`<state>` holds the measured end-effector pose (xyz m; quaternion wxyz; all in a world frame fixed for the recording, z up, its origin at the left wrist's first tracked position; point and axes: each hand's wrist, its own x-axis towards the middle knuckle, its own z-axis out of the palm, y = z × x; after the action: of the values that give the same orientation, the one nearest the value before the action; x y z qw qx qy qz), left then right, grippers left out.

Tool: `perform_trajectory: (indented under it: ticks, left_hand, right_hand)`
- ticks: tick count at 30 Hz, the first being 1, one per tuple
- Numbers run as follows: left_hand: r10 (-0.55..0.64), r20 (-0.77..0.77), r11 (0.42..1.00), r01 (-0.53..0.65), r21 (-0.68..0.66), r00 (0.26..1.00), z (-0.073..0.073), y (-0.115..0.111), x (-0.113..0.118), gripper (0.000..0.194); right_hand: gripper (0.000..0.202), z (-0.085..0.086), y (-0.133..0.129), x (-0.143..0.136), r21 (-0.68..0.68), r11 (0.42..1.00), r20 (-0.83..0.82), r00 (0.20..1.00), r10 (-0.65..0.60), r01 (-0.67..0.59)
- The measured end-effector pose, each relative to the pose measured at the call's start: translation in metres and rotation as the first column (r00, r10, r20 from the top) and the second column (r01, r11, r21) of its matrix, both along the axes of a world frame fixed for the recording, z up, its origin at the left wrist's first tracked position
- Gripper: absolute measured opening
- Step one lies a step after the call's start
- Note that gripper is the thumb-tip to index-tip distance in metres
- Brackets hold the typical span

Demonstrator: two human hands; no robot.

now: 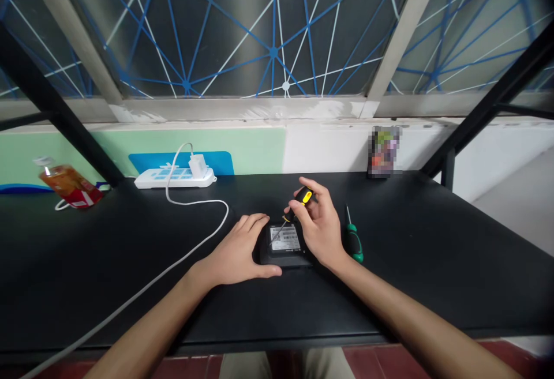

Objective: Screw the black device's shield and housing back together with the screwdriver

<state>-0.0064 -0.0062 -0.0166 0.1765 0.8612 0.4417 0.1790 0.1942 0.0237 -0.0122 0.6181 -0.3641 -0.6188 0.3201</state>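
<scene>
A small black device (285, 260) with a white printed label lies on the black table in front of me. My left hand (239, 250) rests against its left side, thumb along the near edge and fingers at the far left corner, closed around that side. My right hand (321, 224) grips a black and yellow screwdriver (306, 196) by its handle, above the device's right side. The screwdriver is tilted, and its shaft points down to the left side of the label. Whether the tip touches a screw cannot be made out.
A green and black screwdriver (354, 243) lies right of my right hand. A white power strip (175, 178) with a plugged-in charger (198, 165) and long cable stands at the back left, near a tilted bottle (71, 185). A pixelated object (384, 152) leans on the wall.
</scene>
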Motion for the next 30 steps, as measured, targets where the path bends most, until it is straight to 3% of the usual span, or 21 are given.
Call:
perform_trajectory:
  ticks: [4, 9, 15, 23, 30]
  left_hand:
    - [-0.002, -0.007, 1.000, 0.002, -0.003, 1.000, 0.001, 0.000, 0.001, 0.095]
    - [-0.002, 0.004, 1.000, 0.002, 0.002, 1.000, -0.001, 0.000, 0.000, 0.098]
    - [0.009, -0.003, 1.000, -0.009, -0.017, 1.000, -0.003, 0.001, -0.002, 0.101]
    - [0.014, 0.012, 0.999, -0.013, -0.036, 1.000, -0.001, 0.000, -0.003, 0.099]
    - [0.020, -0.018, 0.999, -0.020, -0.038, 1.000, 0.000, -0.001, -0.001, 0.099]
  right_hand:
    - [0.047, 0.000, 0.005, -0.001, 0.013, 1.000, 0.053, 0.999, 0.011, -0.012]
    - [0.042, -0.003, 0.003, -0.001, 0.055, 0.992, 0.113, 0.986, -0.120, 0.115]
    - [0.042, -0.005, -0.007, 0.005, -0.042, 0.999, -0.012, 1.000, 0.016, -0.016]
    - [0.051, -0.006, -0.001, 0.009, -0.079, 0.997, 0.015, 1.000, 0.009, -0.008]
    - [0.038, -0.005, -0.002, 0.011, -0.063, 0.992, 0.086, 0.991, -0.107, 0.112]
